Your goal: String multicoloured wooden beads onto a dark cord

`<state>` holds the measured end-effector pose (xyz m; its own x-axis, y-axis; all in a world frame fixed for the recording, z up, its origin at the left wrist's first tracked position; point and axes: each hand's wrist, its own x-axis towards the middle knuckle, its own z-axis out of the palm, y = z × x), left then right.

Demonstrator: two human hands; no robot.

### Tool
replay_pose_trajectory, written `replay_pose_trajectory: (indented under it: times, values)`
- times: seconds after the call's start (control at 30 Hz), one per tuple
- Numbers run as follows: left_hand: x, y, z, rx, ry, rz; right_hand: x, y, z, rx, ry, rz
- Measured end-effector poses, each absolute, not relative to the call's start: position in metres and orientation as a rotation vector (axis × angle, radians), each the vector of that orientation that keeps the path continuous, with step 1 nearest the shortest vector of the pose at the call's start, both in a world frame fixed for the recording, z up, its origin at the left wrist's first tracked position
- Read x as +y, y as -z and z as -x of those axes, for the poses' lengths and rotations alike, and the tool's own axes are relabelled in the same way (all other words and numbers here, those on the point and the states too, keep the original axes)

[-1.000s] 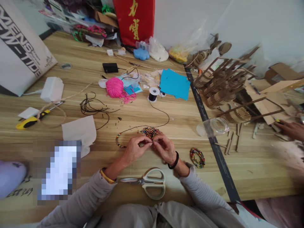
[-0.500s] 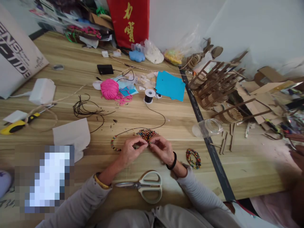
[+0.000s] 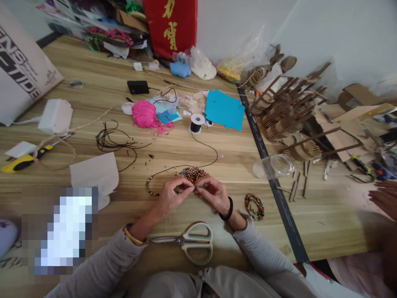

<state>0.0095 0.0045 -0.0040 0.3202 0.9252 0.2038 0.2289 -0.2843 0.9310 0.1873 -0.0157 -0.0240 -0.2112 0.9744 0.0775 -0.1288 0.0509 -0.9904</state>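
My left hand (image 3: 171, 195) and my right hand (image 3: 214, 193) meet fingertip to fingertip over the wooden table (image 3: 217, 153), just in front of a small heap of coloured beads (image 3: 194, 174). My left hand pinches a thin black cord (image 3: 186, 166) that carries a curved row of threaded beads (image 3: 149, 186) to its left. The cord runs back in a loop to a black spool (image 3: 197, 123). My right hand pinches something tiny at the cord's end; it looks like a bead, though I cannot be sure.
White-handled scissors (image 3: 192, 243) lie close to my body. A finished bead bracelet (image 3: 254, 206) lies right of my right wrist, a clear jar (image 3: 274, 166) on its side beyond it. Pink yarn (image 3: 144, 114), blue paper (image 3: 225, 109), wooden model parts (image 3: 288, 111), another person's hand (image 3: 384, 198).
My hands have stayed together at the cord with only small finger movements. The view has shifted slightly. The other person's hand at the right has moved lower and nearer the edge.
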Motion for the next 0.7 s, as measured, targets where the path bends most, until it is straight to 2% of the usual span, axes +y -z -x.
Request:
replay_pose_trajectory:
  times: [0.7]
  values:
    - [0.0041, 0.0076, -0.0100, 1.035, -0.977, -1.740, -0.0163, 0.0273, -0.1872, -1.287, -1.373, 0.971]
